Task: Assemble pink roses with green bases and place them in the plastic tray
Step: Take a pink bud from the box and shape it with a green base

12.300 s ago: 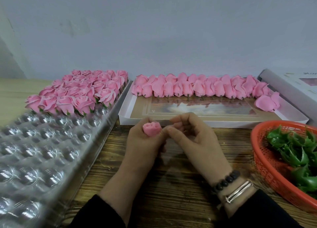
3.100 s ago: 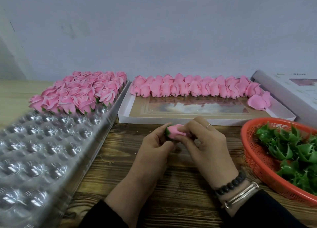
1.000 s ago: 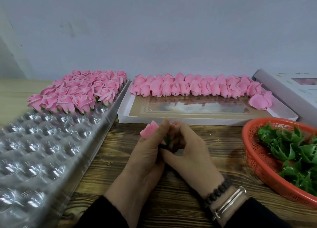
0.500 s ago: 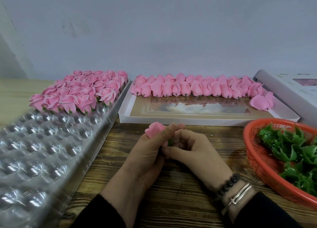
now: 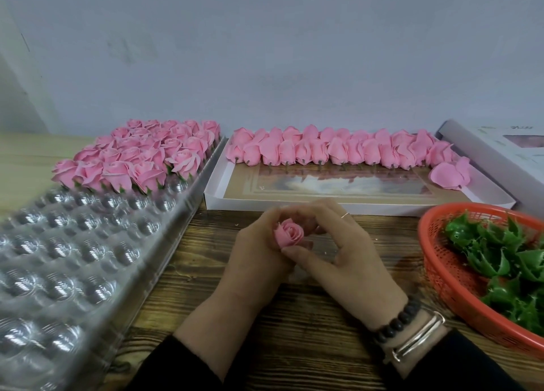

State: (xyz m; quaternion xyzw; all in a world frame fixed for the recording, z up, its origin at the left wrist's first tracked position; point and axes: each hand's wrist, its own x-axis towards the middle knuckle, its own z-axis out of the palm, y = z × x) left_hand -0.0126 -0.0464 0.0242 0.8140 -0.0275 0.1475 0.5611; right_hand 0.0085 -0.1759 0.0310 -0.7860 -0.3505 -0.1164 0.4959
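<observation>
At the centre of the frame both hands hold one pink rose (image 5: 289, 233) above the wooden table (image 5: 294, 346): the left hand (image 5: 259, 261) has its fingers curled round the bloom from the left, and the right hand (image 5: 347, 258) pinches its lower edge with the thumb while its other fingers arch over the top. Half a second ago the rose was tipped to the upper left, with a sliver of green showing between the fingers; now it faces the camera, its spiral centre open to view, and no green can be seen, so whether the base is fully seated cannot be told. This turn probably means that the fitting is finished and that the person is checking or fluffing the petals before the rose goes away. The clear plastic tray (image 5: 188, 208) fills the left of the frame; its far rows at the upper left hold finished roses (image 5: 141, 158), and the nearer cups are unfilled, so the next free cup appears to be just in front of that block. A row of unassembled rose heads (image 5: 338, 150) lies in a white box lid (image 5: 217, 190) at the upper centre, and green bases (image 5: 500, 261) sit in a red basket (image 5: 435, 261) at the right.
</observation>
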